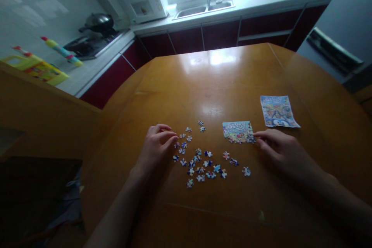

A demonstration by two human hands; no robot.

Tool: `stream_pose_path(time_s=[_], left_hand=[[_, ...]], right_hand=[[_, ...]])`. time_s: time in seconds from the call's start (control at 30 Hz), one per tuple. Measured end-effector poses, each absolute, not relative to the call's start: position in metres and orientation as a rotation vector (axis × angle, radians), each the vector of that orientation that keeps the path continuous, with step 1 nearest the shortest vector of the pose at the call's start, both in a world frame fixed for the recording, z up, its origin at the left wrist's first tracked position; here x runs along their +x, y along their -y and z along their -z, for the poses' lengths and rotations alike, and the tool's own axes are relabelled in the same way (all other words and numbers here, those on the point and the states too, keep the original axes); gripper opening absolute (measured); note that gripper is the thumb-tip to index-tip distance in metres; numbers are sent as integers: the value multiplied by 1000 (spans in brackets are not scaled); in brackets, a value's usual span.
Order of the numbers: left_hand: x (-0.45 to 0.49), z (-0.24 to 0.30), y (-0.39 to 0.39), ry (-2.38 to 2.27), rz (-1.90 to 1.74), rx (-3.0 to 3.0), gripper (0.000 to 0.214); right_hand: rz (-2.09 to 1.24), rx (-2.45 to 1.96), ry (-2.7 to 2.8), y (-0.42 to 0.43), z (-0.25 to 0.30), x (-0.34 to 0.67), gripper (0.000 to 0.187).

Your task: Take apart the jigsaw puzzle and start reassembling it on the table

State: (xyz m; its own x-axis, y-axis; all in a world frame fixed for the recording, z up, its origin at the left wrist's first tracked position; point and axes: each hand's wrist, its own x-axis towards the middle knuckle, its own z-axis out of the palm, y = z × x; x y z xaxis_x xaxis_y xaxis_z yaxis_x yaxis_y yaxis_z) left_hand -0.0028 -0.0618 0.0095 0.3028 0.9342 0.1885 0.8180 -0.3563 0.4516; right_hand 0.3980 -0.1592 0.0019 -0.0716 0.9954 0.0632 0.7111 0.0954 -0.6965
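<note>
Loose jigsaw puzzle pieces lie scattered on the wooden table between my two hands. At their left edge rests my left hand, fingers curled and thumb close to the forefinger; whatever may be in the pinch is hidden. The partly joined jigsaw puzzle has a straight top edge, printed letters and a jagged lower side. My right hand is at its right edge, with thumb and forefinger pinched on a puzzle piece there. Beyond that hand lies a creased picture sheet with a similar printed design.
The wooden table fills the middle, its rounded edge facing a counter with a sink and a microwave. A stove with a pot and yellow bottles stand at left. A pale appliance rises at right.
</note>
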Motion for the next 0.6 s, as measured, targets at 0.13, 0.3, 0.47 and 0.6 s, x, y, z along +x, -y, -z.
stream_pose_path(time_s=[0.13,0.3,0.47,0.6], left_hand=[[0,-9,62,-1555,-583,2337,22],[-1,-7,62,-1576,-612,2343,19],[-4,-4,58,-1568,-676,2359,15],[-5,0,56,-1504,-682,2375,18]], right_hand=[[-682,-1669,1844,159,-2,398,24],[-664,-1673,1840,159,-4,397,25],[-662,-1678,1832,159,-4,397,25],[-674,-1669,1828,160,-3,397,26]])
